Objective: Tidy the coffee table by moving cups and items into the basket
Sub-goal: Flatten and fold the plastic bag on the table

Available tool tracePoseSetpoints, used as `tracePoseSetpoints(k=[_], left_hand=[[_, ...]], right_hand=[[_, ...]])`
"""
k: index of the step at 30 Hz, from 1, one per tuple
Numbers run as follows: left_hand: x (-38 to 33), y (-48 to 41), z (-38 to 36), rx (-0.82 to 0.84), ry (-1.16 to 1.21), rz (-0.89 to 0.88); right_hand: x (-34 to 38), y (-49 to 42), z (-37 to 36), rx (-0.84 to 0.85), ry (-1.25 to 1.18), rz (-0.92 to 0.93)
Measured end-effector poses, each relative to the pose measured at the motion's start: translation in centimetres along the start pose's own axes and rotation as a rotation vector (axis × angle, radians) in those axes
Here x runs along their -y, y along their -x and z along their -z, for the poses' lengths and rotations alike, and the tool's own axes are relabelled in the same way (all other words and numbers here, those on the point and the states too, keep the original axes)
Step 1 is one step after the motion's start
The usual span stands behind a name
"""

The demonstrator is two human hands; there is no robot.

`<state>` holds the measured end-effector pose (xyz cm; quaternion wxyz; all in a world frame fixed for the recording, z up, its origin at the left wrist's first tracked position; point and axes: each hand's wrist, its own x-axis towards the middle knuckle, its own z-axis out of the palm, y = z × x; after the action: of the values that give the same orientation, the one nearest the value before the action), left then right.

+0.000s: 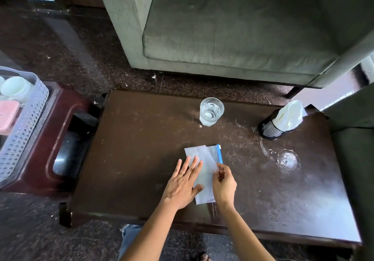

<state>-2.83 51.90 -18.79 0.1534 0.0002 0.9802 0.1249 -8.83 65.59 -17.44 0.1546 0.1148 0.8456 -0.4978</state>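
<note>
Pinching bag (205, 176) edge, right grip (224, 183), left grip (182, 185) atop

We see the glass (211, 112) at the back of the counter (131, 159), the holder (270, 132) to its right near the far right corner, and the pouch (203, 159) lying nearer us, in front of the glass. Our left grip (182, 183) rests on the pouch and our right grip (223, 181) pinches its right edge. Left of the counter a basket (24, 127) sits on a stool (66, 106) with a cup (15, 87) in it, and the sofa (232, 38) stands behind the counter.
</note>
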Motion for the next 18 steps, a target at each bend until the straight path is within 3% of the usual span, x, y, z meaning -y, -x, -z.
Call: tracePoseSetpoints(k=[8, 18], left_hand=[[-0.6, -1.7, 0.0, 0.129, 0.0, -0.006], [-1.9, -3.6, -0.5, 0.125, -0.056, -0.074]], right_hand=[[-0.5, -0.7, 0.3, -0.051, 0.148, -0.036], [-0.8, -1.6, 1.9, -0.115, 0.241, -0.087]])
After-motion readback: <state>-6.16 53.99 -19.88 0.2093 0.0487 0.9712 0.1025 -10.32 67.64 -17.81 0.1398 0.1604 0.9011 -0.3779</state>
